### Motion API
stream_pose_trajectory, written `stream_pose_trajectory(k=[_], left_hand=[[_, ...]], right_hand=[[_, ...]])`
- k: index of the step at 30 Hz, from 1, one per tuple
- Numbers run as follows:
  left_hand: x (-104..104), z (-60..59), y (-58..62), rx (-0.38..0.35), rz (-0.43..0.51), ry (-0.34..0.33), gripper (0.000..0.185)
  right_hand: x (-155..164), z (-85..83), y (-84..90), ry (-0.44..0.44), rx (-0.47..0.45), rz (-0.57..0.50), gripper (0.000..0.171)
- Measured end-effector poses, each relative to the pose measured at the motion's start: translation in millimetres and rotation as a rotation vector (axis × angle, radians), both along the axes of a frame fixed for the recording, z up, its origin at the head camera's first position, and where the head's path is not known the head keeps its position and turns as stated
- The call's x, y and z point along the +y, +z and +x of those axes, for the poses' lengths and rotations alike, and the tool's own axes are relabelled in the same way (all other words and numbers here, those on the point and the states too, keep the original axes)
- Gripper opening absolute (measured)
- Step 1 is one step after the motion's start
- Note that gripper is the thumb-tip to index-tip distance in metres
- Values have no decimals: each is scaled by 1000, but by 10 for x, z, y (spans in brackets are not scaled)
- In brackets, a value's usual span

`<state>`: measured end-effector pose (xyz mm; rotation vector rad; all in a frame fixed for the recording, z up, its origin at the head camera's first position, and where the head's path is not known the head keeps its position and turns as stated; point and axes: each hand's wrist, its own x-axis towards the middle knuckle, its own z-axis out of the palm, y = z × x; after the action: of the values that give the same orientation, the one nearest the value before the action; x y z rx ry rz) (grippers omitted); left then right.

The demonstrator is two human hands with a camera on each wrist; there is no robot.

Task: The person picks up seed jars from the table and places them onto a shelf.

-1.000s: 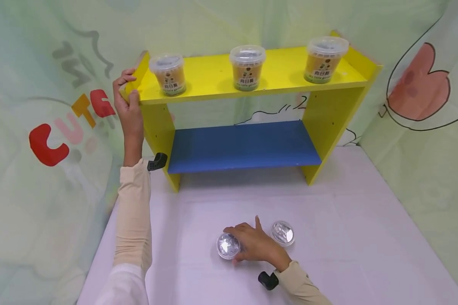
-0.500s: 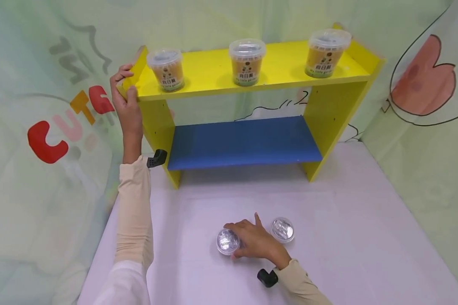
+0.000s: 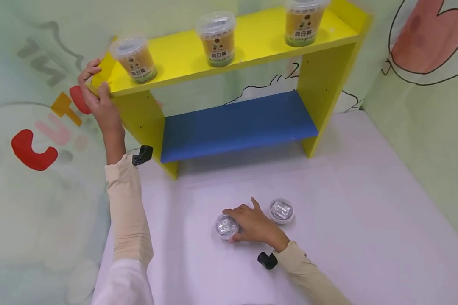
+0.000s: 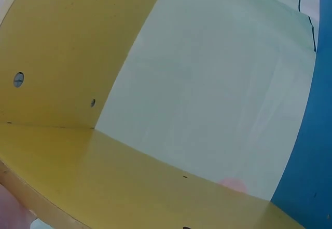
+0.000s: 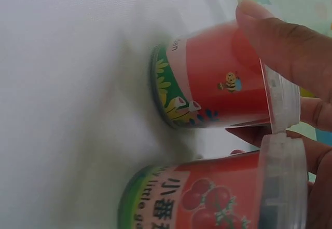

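My left hand (image 3: 102, 103) grips the top left corner of a yellow shelf unit (image 3: 175, 67), thumb in front and fingers behind its side panel. Low on the table, my right hand (image 3: 255, 223) holds a small planter cup (image 3: 227, 226) with a clear lid and silvery contents, thumb and fingers round its sides. Seen in the right wrist view, that planter cup (image 5: 223, 78) has a red label with a bee and stands on the cloth. A second red planter cup (image 5: 207, 195), printed with tomatoes, stands close beside it; in the head view this other planter cup (image 3: 281, 210) lies right of the hand.
On the yellow top board stand three orange-labelled planter cups: left cup (image 3: 135, 61), middle cup (image 3: 217, 40) and right cup (image 3: 304, 23). Below is a blue shelf board (image 3: 236, 127). Printed curtains (image 3: 53, 212) hang around the white-covered table (image 3: 347, 190).
The head view has tilted and shifted, so the shelf unit and table cups appear higher. Both hands keep their hold, the left on the shelf unit and the right on the planter cup.
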<state>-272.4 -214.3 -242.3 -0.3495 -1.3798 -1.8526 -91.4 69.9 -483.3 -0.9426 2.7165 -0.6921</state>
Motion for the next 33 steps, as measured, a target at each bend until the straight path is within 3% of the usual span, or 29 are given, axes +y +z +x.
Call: stream_pose_trajectory(k=[9,17,25,33], left_hand=[[-28,-8,-19,32,97,-22,25],[-47,-84,-41,136,15,-31,26],[-35,-91,-50,139,-27,-40,25],[-89,-93,-57,134,-34,-28,25]], right_hand=[[-9,-68,48,-25,-35,-5,75],[-75,-127,26,-70,-61,-82,74],[-71,-174,62,-134,-120,-313,75],[-93,-261,159,-118,-280,-630,73]])
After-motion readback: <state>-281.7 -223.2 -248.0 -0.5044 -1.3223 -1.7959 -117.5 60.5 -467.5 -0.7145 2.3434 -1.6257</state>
